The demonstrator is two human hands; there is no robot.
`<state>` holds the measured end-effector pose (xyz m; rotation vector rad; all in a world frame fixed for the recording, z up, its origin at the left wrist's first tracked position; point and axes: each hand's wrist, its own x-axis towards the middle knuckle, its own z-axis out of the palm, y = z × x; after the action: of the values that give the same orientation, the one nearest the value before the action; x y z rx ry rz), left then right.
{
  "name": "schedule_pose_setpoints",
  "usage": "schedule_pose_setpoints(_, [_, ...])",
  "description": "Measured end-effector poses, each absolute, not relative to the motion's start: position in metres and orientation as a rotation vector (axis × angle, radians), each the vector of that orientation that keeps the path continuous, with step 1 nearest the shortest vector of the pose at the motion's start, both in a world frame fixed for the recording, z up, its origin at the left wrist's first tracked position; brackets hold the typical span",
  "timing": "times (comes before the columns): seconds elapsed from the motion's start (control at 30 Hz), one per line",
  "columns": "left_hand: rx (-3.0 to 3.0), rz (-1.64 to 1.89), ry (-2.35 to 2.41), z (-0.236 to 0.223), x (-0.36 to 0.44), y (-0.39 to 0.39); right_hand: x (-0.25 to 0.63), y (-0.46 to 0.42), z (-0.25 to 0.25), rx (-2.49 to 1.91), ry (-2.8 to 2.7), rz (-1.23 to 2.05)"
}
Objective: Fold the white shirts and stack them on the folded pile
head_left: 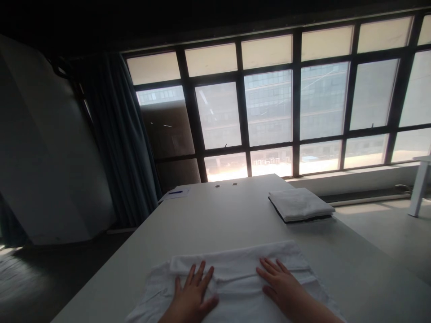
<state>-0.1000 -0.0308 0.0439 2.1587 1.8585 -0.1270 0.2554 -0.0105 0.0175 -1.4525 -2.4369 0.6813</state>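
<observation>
A white cloth garment (pixel 235 296) lies spread on the near end of the white table, its far edge folded over in a band. Its kind is hard to make out, and its near part runs out of view. My left hand (pixel 191 296) rests flat on the left half of the cloth with the fingers spread. On the right half, my right hand (pixel 279 282) also presses down, palm to the fabric and fingers apart. Creases run across the cloth between the two hands. Neither hand grips anything.
Beyond the cloth stretches the white table (pixel 222 215). A folded stack of white and dark cloth (pixel 301 204) sits near its right edge. At the far left corner lie a paper (pixel 183 194) and a pen (pixel 175 192). A dark curtain (pixel 117 148) hangs at left.
</observation>
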Motion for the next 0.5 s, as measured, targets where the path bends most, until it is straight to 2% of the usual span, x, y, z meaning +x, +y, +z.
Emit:
schedule_pose_setpoints(0.17, [2.067, -0.263, 2.013, 0.049, -0.14, -0.035, 0.27, -0.004, 0.022, -1.46, -2.459, 0.727])
schedule_pose_setpoints(0.33, [1.885, -0.225, 2.412, 0.036, -0.197, -0.029, 0.305, 0.003, 0.026, -1.533, -2.459, 0.725])
schedule_pose_setpoints(0.5, [1.868, -0.146, 2.43, 0.025, -0.227, -0.024, 0.353, 0.011, 0.02, -1.641, -2.363, 0.64])
